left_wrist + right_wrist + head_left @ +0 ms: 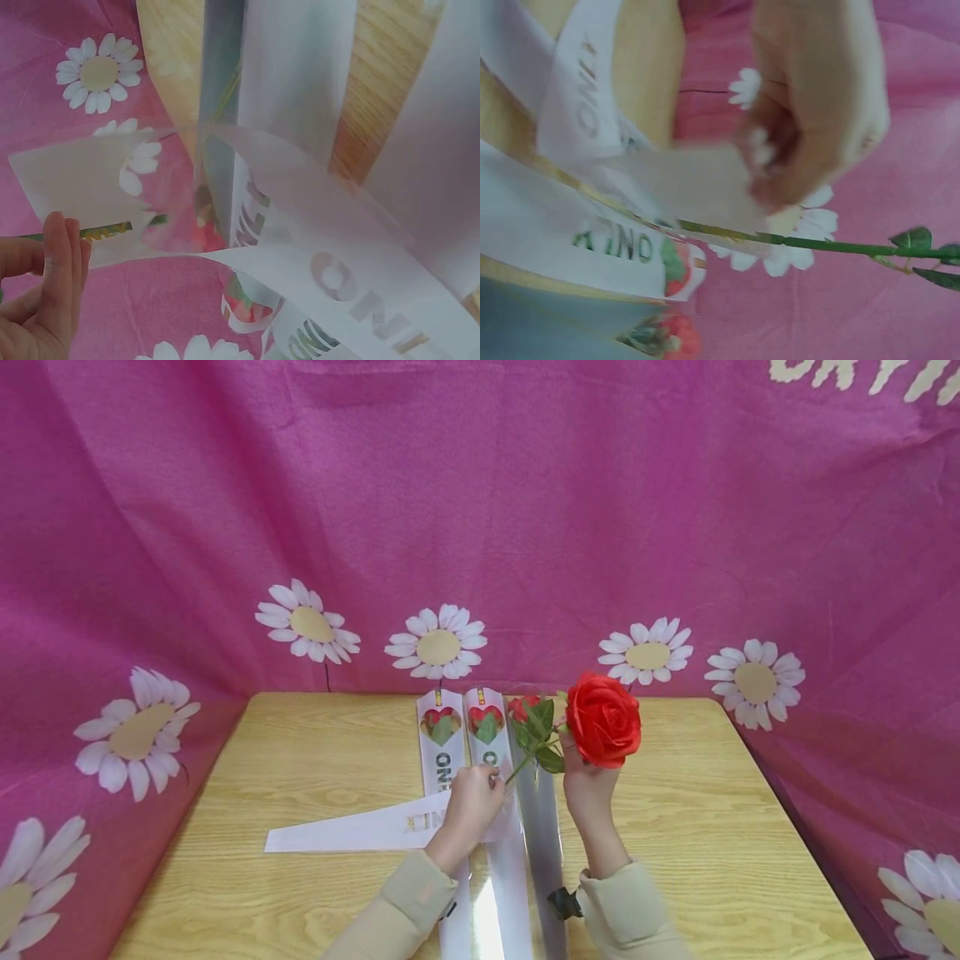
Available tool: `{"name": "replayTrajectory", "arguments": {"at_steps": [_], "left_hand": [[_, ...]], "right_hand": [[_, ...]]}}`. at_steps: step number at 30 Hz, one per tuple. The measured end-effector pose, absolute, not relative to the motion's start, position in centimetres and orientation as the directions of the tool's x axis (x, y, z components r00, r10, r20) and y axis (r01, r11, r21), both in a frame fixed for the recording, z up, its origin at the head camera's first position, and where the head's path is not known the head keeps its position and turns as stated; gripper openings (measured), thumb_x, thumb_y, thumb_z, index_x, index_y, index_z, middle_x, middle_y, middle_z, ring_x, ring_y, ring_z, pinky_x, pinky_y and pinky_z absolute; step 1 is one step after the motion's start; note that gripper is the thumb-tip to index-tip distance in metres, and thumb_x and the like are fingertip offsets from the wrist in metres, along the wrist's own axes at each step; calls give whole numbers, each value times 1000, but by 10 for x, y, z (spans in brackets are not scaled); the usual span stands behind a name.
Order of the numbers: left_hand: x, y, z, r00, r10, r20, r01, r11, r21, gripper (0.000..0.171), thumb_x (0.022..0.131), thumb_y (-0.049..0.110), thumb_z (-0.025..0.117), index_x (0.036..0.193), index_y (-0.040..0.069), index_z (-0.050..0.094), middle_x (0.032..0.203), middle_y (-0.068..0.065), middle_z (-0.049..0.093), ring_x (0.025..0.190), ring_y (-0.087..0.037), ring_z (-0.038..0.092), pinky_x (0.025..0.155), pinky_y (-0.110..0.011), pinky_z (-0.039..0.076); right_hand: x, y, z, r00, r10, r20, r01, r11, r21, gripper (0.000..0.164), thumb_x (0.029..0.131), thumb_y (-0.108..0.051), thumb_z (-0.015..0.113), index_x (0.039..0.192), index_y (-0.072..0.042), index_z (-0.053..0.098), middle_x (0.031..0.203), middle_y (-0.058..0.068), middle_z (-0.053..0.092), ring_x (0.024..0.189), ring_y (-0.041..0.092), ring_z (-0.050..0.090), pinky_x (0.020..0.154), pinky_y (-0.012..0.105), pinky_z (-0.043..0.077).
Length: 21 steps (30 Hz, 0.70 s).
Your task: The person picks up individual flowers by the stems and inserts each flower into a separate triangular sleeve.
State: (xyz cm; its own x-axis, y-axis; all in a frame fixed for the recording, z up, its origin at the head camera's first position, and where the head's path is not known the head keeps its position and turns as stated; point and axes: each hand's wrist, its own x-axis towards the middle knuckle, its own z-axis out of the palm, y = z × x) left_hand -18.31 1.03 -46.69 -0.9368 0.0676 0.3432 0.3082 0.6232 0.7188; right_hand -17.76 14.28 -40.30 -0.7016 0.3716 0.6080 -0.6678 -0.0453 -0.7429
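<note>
A large red artificial rose (603, 720) with green leaves is held up by my right hand (592, 789), which grips it just under the bloom. My left hand (472, 806) pinches the end of a white flower sleeve (341, 831) with cut-out lettering, slanting leftward over the other sleeves. The rose's green stem (832, 245) runs into this sleeve's opening, and its lower part shows at the white panel (697, 187). In the left wrist view, the left fingers (56, 270) are at the panel's edge beside the stem. The right hand's grip is out of the right wrist view.
Two white sleeves holding roses, one left (442, 760) and one right (486, 706), lie lengthwise on the wooden table (300, 743). Beside them lies a grey sleeve (546, 835) with another red rose. A pink cloth (480, 527) with daisies surrounds the table.
</note>
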Motion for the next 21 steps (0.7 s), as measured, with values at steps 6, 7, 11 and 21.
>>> {"name": "replayTrajectory", "arguments": {"at_steps": [6, 7, 11, 21], "left_hand": [[-184, 12, -462, -931, 57, 361, 322, 595, 737, 13, 74, -5, 58, 81, -8, 69, 67, -15, 67, 49, -10, 53, 40, -15, 38], [-184, 12, -461, -929, 52, 365, 323, 593, 738, 13, 74, -5, 58, 79, -7, 69, 65, -14, 66, 48, -9, 51, 39, -16, 37], [-185, 12, -456, -924, 25, 382, 322, 593, 738, 10, 74, -5, 59, 72, -4, 69, 58, -9, 62, 44, -6, 44, 37, -15, 33], [-187, 12, -449, -897, -16, 441, 355, 566, 744, 7, 75, -3, 63, 71, -4, 69, 60, -11, 64, 47, -10, 53, 43, -15, 41]], "right_hand": [[-173, 137, -411, -743, 410, 530, -611, -90, -787, 31, 83, 6, 58, 112, -4, 53, 99, -7, 61, 90, 9, 59, 86, 20, 45], [-172, 137, -413, -747, 410, 524, -610, -108, -785, 30, 83, 4, 58, 111, -4, 53, 99, -6, 61, 88, 9, 60, 85, 20, 45], [-173, 136, -419, -755, 419, 504, -612, -174, -772, 28, 83, 4, 59, 109, -7, 55, 97, -4, 62, 86, 10, 60, 84, 22, 47], [-171, 130, -434, -777, 454, 435, -572, -222, -790, 25, 81, 2, 63, 102, -13, 60, 85, -6, 66, 80, 8, 62, 84, 22, 47]]}}
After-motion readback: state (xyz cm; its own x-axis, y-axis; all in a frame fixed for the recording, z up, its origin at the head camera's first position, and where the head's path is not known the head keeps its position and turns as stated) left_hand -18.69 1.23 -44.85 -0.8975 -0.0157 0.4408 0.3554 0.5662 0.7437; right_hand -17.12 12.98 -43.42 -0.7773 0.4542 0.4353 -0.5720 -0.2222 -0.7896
